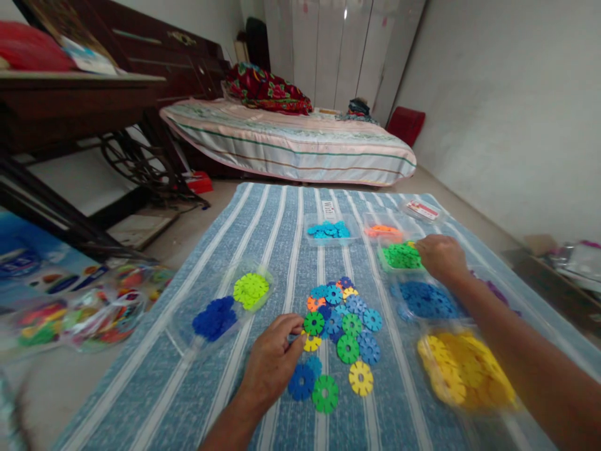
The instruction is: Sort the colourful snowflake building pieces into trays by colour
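Observation:
Close to the camera, my left hand (277,354) pinches the edge of a green slotted plastic disc (313,323) at the left side of a loose pile. The pile mixes blue discs (333,322), a yellow disc (361,378), an orange disc (315,304) and more green ones. My right hand (442,258) reaches far out, its fingers closed at the right rim of a clear box of green discs (402,256). A bit of yellow shows at those fingertips; whether they hold it, I cannot tell.
Around the pile stand clear boxes of yellow discs (464,369), blue discs (427,299), orange discs (384,230), light-blue discs (328,229), lime discs (251,290) and dark-blue discs (215,318). A striped cloth (154,382) lies beneath. Bagged pieces (103,316) sit at the left.

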`<action>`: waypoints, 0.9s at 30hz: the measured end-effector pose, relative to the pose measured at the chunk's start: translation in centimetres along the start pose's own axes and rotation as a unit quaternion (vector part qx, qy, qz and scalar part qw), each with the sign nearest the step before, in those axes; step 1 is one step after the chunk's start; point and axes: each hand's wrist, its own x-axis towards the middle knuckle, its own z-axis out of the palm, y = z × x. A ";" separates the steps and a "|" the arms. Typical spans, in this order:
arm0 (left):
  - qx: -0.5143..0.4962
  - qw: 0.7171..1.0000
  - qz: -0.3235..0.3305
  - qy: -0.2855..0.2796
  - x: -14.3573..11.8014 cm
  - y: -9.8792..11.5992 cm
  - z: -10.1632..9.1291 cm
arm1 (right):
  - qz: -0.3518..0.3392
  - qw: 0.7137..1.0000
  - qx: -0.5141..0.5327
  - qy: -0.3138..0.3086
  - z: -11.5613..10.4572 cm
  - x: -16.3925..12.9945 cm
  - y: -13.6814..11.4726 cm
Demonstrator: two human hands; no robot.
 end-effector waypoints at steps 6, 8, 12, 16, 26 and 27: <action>-0.010 1.000 0.003 0.002 -0.1 0.1 0.0 | -0.029 0.977 0.198 0.075 -2.6 -7.4 1.8; -0.007 1.000 0.008 0.002 -0.1 0.2 0.0 | -0.046 0.958 0.282 0.027 -2.3 -10.2 3.0; 0.000 1.000 0.018 0.003 -0.1 0.6 -0.2 | -0.006 0.953 0.301 -0.022 -0.9 -13.9 4.4; 0.000 1.000 0.021 0.003 -0.2 1.0 -0.3 | 0.031 0.959 0.281 0.032 -1.3 -15.5 1.2; -0.008 1.000 0.024 0.016 -0.2 0.8 -0.3 | -0.084 0.971 0.222 0.000 -3.2 -15.5 -13.8; -0.009 1.000 0.024 0.015 -0.2 0.7 -0.2 | -0.071 0.977 0.203 -0.011 -3.2 -15.3 -14.4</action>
